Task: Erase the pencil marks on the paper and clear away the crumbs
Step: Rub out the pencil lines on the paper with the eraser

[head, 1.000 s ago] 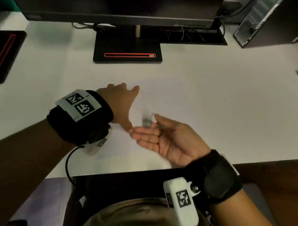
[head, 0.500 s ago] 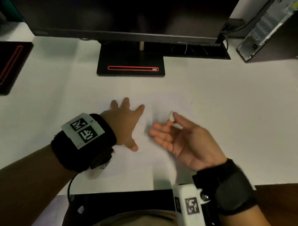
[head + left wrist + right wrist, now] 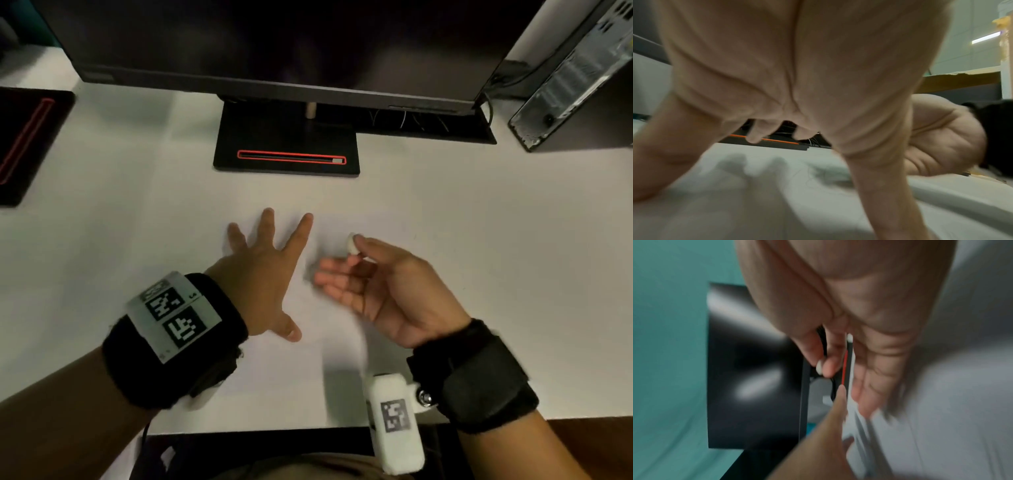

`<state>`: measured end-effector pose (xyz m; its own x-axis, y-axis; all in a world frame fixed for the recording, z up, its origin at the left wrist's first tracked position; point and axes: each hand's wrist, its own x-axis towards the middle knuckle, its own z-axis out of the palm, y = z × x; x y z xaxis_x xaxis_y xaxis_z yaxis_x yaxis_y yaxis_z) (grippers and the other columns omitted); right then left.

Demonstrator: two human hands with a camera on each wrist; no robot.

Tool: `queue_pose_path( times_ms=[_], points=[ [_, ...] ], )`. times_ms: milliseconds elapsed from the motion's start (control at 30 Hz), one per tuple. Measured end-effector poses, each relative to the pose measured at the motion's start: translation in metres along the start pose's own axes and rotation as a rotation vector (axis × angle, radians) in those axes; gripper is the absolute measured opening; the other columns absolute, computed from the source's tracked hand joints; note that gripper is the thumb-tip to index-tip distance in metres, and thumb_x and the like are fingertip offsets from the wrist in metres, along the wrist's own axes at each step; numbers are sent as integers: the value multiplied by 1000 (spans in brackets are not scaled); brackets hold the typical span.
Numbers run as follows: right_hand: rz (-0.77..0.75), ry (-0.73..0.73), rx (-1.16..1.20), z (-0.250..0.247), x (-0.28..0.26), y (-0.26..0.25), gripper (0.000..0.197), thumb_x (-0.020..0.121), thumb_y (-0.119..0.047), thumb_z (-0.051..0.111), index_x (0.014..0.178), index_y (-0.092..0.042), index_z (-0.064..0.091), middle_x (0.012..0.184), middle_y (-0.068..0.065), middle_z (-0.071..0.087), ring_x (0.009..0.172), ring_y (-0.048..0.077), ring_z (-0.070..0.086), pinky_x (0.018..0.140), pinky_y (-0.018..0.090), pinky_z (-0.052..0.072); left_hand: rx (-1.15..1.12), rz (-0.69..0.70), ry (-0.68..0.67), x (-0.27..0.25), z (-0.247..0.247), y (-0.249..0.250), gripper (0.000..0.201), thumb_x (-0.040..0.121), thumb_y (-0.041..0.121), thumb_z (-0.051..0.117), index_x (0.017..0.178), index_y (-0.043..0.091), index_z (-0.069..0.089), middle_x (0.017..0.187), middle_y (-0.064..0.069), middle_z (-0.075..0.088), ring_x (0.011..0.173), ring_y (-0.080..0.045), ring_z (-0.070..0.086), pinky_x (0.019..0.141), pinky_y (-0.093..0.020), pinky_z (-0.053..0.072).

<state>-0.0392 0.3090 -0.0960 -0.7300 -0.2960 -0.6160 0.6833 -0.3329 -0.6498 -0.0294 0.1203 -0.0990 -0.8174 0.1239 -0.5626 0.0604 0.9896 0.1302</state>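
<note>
left hand (image 3: 260,274) — fingers splayed flat, pinning the paper (image 3: 308,370) | right hand (image 3: 383,284) pinches white eraser (image 3: 352,244) off the sheet, other fingers loose | risk: sideways sweep creases the thin sheet — or eraser slips

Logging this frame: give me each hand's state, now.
Left hand: open, fingers spread, pressing the paper.
Right hand: pinching the white eraser.

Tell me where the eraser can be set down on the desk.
Bare desk lies right of the right hand, below the computer case. More lies left of the left hand. It is crowded between the hands, on the paper.
</note>
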Motion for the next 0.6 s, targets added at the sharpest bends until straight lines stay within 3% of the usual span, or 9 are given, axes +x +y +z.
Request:
queue_pose_path(
  times_ms=[67,133,200,267,333,433,500,600],
  points=[
    [118,-104,-25,17,13,17,26,99,-25,59,80,-7,61,109,30,69,99,39,71,95,45,57,-2,-69,-22,-2,3,-3,151,62,66,83,151,26,-32,160,-15,-31,146,-56,-12,117,-58,26],
    [150,-152,39,22,32,17,28,100,-28,57,82,-8,62,113,29,68,100,36,71,97,45,56,0,-87,-32,-6,4,-5,149,64,72,78,154,16,-28,162,-21,-25,145,-58,-9,118,-57,19],
    [56,-74,195,14,52,6,28,102,-31,55,83,-10,58,115,25,67,104,35,70,96,43,57,43,-87,-23,-9,6,-8,145,67,77,71,155,9,-22,163,-25,-16,146,-56,-5,119,-55,15],
    [-184,133,349,-8,63,-18,27,103,-29,52,80,-15,55,104,17,65,96,29,70,83,36,60,57,-91,-22,-9,8,-9,142,67,81,67,157,9,-15,164,-24,-14,147,-55,-4,119,-54,21],
    [-402,275,445,-31,54,-42,25,103,-27,51,80,-17,54,98,10,61,86,25,67,72,32,58,54,-88,-31,-8,10,-10,140,66,83,66,158,12,-12,164,-22,-15,148,-54,-4,117,-54,30],
    [-515,305,387,-52,16,-61,25,102,-25,53,79,-15,56,106,13,65,100,30,71,85,34,59,34,-66,-32,-7,11,-14,134,65,82,67,158,28,-12,164,-20,-16,147,-55,-6,113,-56,36],
    [-454,263,288,-49,-7,-56,23,100,-22,54,79,-14,56,105,16,66,100,31,72,90,35,58,1,-43,-45,-8,11,-14,124,67,80,69,154,47,-13,163,-20,-18,146,-57,-9,112,-59,36],
    [-175,130,139,-28,-14,-16,21,99,-20,55,82,-9,57,107,26,67,92,33,74,82,37,63,-7,-36,-55,-6,9,-12,120,69,77,71,149,57,-16,162,-23,-18,144,-59,-11,114,-60,33]
  ],
)
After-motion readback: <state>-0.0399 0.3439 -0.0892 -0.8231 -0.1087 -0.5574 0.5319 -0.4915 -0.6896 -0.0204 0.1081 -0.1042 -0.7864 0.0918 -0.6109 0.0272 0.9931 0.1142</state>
